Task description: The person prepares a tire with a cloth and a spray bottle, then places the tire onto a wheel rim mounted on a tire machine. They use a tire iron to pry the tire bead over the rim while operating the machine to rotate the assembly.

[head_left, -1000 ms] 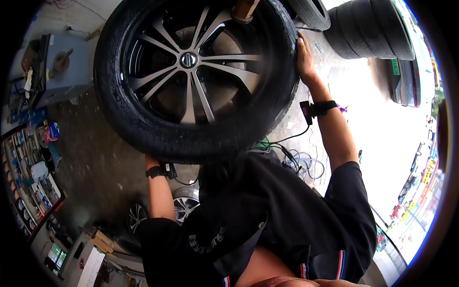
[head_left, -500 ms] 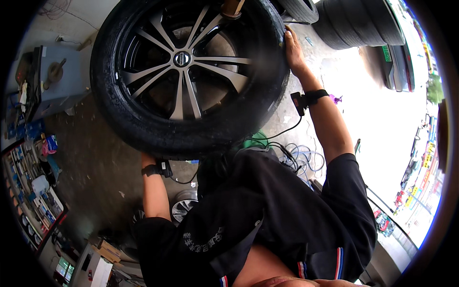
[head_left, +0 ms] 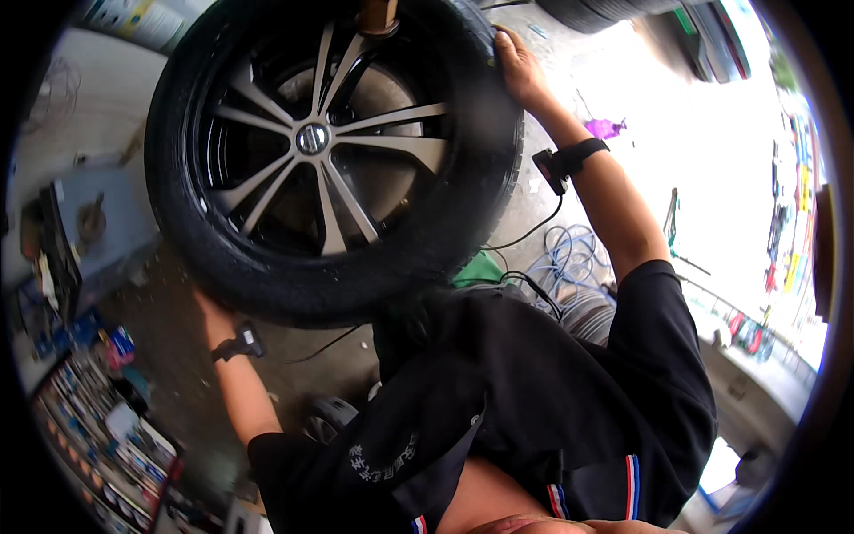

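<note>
A car wheel point(head_left: 169, 178), black tyre on a rim with silver and black spokes, fills the upper middle, face toward me. My right hand point(head_left: 522, 71) grips the tyre's upper right edge, thumb on the sidewall and the other fingers out of sight behind the tread. At the lower left edge my left hand point(head_left: 209, 311) is against the tyre; its fingers are blurred and hidden beneath it. Both wrists wear black straps with small cabled boxes. A brown blocky piece point(head_left: 378, 13) with a round dark foot shows over the rim at the top.
Stacked tyres point(head_left: 592, 11) stand at the top right. A grey-blue machine box point(head_left: 111, 240) is at the left, above a tool tray point(head_left: 111, 423). A coiled pale hose point(head_left: 569, 258) lies right of my body, beside a green cloth-like thing point(head_left: 480, 270).
The wheel has shifted left and slightly down in view, turning a little. My left hand has moved left along its lower edge; my right hand stays on the upper right edge. The view has tilted.
</note>
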`<state>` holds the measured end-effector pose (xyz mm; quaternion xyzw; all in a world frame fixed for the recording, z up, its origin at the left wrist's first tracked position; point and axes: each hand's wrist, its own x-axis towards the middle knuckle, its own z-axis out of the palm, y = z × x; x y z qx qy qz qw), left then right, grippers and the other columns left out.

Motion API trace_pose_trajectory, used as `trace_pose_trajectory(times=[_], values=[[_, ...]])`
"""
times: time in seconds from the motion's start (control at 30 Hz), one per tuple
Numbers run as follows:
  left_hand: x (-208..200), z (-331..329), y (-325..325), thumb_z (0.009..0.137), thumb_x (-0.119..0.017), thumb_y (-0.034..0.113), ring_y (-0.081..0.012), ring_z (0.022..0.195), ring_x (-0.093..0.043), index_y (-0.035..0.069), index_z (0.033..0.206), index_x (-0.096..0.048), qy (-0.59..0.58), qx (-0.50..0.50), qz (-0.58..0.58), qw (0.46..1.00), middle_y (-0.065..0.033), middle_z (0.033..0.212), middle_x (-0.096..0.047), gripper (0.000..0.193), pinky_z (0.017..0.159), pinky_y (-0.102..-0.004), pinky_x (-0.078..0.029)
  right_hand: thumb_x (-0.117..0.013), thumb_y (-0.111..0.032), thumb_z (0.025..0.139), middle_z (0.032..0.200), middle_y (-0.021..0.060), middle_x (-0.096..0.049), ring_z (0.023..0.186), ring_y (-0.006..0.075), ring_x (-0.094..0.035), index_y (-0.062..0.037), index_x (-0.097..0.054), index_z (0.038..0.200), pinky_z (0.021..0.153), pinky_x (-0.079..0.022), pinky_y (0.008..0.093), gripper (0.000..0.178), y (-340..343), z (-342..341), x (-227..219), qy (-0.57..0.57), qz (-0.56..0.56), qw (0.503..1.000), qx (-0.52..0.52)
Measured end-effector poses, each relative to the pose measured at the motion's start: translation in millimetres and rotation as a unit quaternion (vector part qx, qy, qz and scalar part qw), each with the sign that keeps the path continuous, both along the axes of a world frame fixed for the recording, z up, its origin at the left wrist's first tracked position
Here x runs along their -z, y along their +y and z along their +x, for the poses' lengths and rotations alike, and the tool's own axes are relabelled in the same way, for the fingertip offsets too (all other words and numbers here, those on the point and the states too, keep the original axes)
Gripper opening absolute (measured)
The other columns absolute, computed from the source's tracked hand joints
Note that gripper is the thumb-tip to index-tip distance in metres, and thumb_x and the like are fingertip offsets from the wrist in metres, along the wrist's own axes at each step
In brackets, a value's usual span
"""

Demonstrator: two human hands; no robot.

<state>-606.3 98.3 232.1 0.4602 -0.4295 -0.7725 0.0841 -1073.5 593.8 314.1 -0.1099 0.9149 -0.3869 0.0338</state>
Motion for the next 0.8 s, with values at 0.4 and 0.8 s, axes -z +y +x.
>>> trace_pose_trajectory(times=[0.4,0.8], values=[[10,-87,-125,0.102,-0.042,0.049,-0.0295,0.128,-0.053,0.003,0.148,-0.042,-0.065,0.103,-0.066,0.99,-0.0148,0.142,-0.054,0.064,0.108,-0.0452,-0.043,-0.06,-0.074,0.08,0.122,0.0335,-0.061,0.117,0.0433,-0.06,0.0131,-0.046,0.134,0.102,-0.045,0.0464,0.104,-41,54,-47,-0.095,0.081,0.981,0.15],[8,35,-39,0.102,-0.041,0.05,-0.0296,0.129,-0.052,0.003,0.148,-0.042,-0.125,0.001,0.006,0.992,-0.0152,0.142,-0.053,0.065,0.109,-0.0453,-0.043,-0.06,-0.078,0.08,0.135,0.0273,-0.053,0.129,0.0367,-0.051,0.0034,-0.025,0.153,0.11,-0.038,0.043,0.115,-30,-19,19,-0.128,0.002,0.991,0.039]])
